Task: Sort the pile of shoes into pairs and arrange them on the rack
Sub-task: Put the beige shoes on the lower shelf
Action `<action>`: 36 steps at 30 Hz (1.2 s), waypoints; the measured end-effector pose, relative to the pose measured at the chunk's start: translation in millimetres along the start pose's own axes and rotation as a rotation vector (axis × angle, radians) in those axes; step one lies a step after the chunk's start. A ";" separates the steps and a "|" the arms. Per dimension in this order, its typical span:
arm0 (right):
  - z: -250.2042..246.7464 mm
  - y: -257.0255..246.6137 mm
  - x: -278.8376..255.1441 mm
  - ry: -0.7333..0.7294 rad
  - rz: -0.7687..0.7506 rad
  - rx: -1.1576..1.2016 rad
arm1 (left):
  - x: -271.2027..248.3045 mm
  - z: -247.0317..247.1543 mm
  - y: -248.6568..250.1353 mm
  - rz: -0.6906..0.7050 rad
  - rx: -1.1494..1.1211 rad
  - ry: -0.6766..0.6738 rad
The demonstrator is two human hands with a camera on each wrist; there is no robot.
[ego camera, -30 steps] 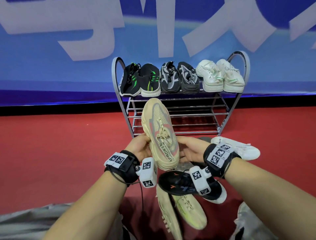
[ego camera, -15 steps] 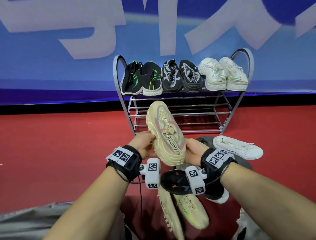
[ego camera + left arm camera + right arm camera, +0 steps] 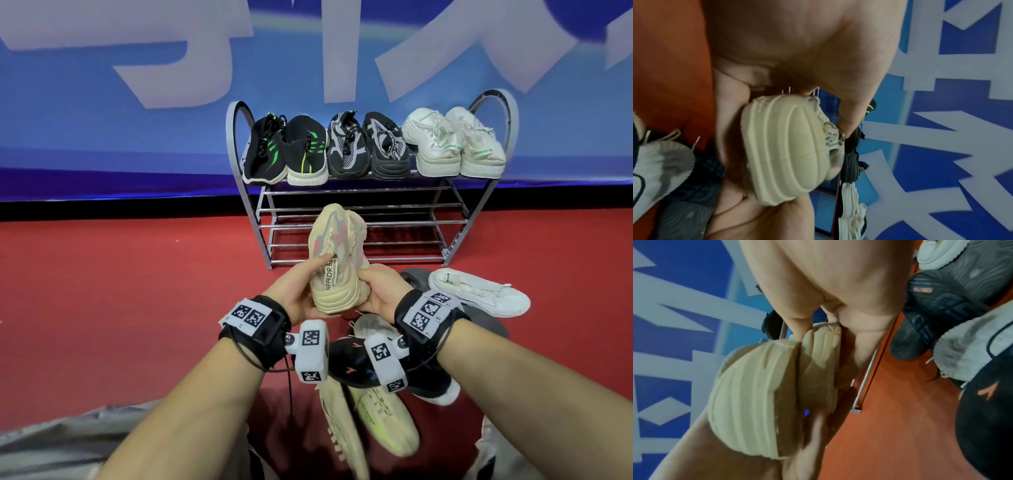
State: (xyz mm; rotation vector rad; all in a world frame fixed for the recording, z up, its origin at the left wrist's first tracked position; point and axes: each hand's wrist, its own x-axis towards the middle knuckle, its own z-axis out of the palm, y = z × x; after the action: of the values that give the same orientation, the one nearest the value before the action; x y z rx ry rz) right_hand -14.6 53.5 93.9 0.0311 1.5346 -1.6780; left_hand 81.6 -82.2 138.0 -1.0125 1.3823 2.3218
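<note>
The tan shoe (image 3: 337, 255) is held in the middle of the frame, heel low and toe pointing up at the rack (image 3: 356, 205). It is gripped by both the left hand (image 3: 297, 291) and the right hand (image 3: 382, 291), fingers curled round its heel.

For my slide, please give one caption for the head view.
Both hands hold a beige chunky-soled sneaker before the grey metal shoe rack.
</note>
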 end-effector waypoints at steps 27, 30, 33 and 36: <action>3.3 -61.8 141.7 0.017 -0.032 -0.043 | 126.3 -81.9 90.3 0.213 -0.009 0.452; 8.2 -66.0 160.0 -0.019 -0.022 -0.048 | 148.9 -93.1 104.7 0.233 0.036 0.484; 16.7 -67.9 175.7 -0.035 -0.008 -0.034 | 179.4 -111.1 107.6 0.258 0.110 0.497; 22.5 -63.7 189.9 0.008 0.013 0.014 | 214.4 -132.0 98.1 0.273 0.115 0.558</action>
State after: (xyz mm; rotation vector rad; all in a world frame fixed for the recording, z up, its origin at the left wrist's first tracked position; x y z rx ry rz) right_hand -163.0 -75.8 50.2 0.0551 1.5256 -1.6807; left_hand -69.0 -271.9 18.2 -1.6048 1.9383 2.1883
